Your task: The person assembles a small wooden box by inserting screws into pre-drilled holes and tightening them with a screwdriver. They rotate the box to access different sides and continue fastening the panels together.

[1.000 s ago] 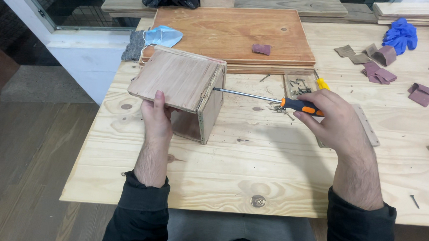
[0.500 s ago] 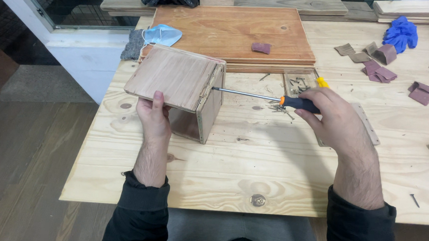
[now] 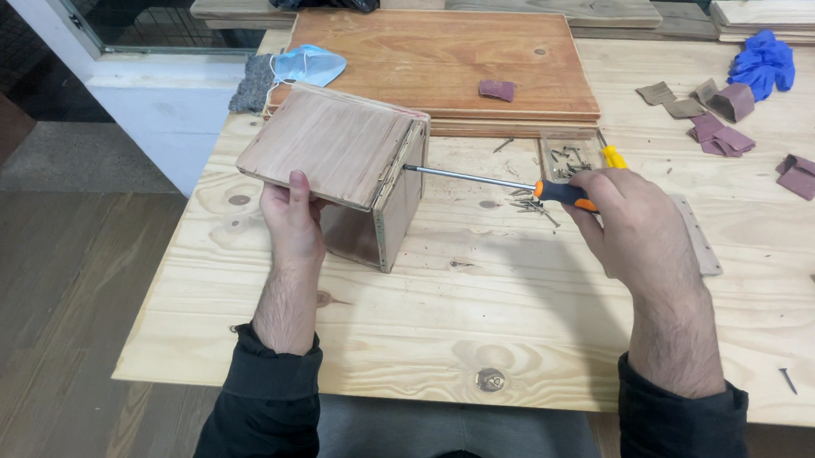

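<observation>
Two hands, left hand (image 3: pixel 293 220) steadying wooden box (image 3: pixel 341 164), right hand (image 3: pixel 636 224) gripping screwdriver (image 3: pixel 500 181)

No packages, labels, signs or screens

The wooden box (image 3: pixel 341 164) is reddish, streaky-grained wood, matt and sanded-looking, with a paler layered edge that may be plywood. The screwdriver (image 3: pixel 514 183) has a bright, glossy metal shaft and a smooth orange-and-black plastic handle. The table (image 3: pixel 479 290) is pale, unfinished pine, matt, with dark knots. The board (image 3: pixel 441 61) behind is warmer brown wood with a slight sheen. Loose screws (image 3: pixel 533 205) look like dull metal. The sandpaper scraps (image 3: pixel 720 135) are rough, matt maroon. The face mask (image 3: pixel 309 63) is soft light-blue cloth, and the gloves (image 3: pixel 765 60) are blue, probably rubber.
</observation>
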